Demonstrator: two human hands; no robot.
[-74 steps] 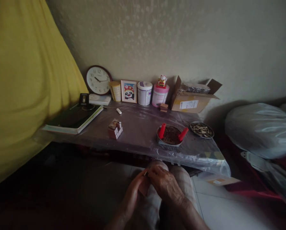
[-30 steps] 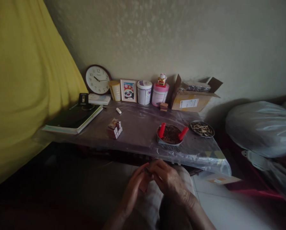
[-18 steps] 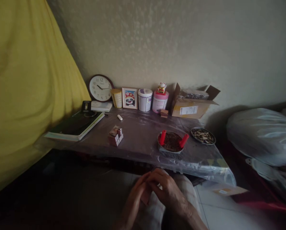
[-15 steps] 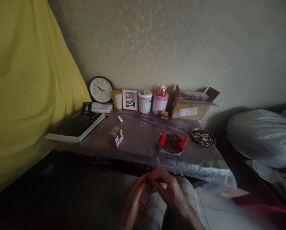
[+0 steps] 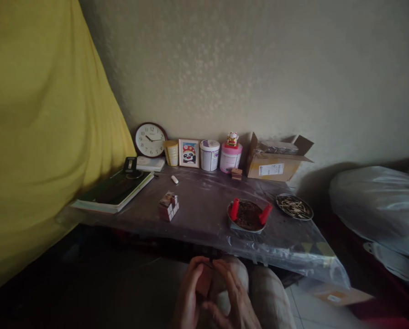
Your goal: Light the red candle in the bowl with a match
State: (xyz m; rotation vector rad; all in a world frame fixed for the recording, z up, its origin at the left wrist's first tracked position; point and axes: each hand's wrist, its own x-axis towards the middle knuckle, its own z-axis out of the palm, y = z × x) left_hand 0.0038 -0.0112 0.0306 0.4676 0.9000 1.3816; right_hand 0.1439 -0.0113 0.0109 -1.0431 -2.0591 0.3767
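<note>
Low in the view, my left hand [image 5: 188,292] is closed round a small reddish-brown flat box [image 5: 204,281], held above my lap. Its fingers curl over the top edge. My right hand [image 5: 234,292] faces it from the right, fingers stretched out and the thumb apart. Those right fingertips come close to the box's upper edge; whether they touch it I cannot tell. On the table ahead stands a block-like stack [image 5: 168,208] with pale square faces. To its right is a round tin [image 5: 248,217] filled with dark matter, with two red tubes standing at its sides.
A dish of thin pale sticks [image 5: 294,207] lies on the plastic-covered table [image 5: 201,210]. At the back are a clock [image 5: 151,139], a picture frame [image 5: 189,153], tubs [image 5: 209,155] and an open carton [image 5: 275,167]. A large book [image 5: 117,192] lies left, beside a yellow curtain [image 5: 54,114].
My right hand has opened from a pinch against the left fingers, and its fingers are now spread apart. The box shows more clearly in my left hand. The whole view has shifted slightly.
</note>
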